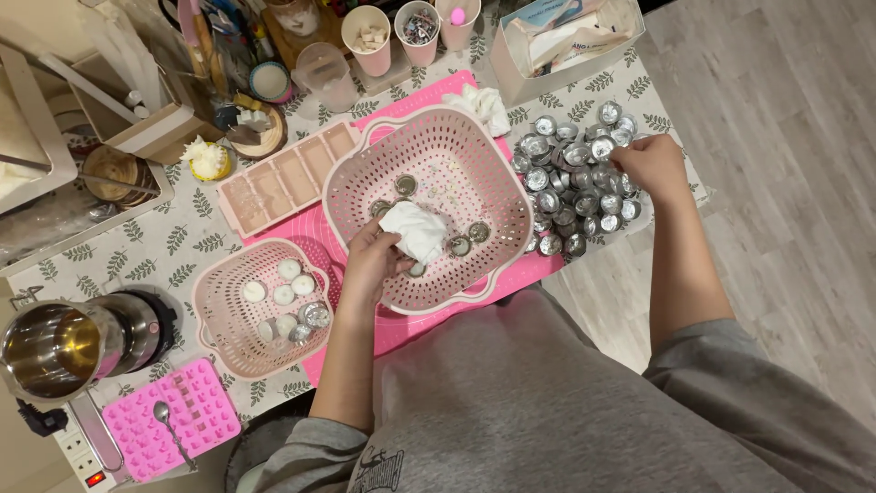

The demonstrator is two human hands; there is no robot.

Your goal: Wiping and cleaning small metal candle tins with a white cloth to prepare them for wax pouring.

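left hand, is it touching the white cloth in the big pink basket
Touching: the head view shows the left hand gripping the crumpled white cloth inside the large pink basket.

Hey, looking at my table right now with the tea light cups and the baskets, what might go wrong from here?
1. The pile of metal cups sits at the table's edge; your right hand reaching into it could knock some onto the floor.
2. The large pink basket overhangs the near edge and might tip while your left hand presses the white cloth inside.
3. The steel pot at the corner could be bumped.
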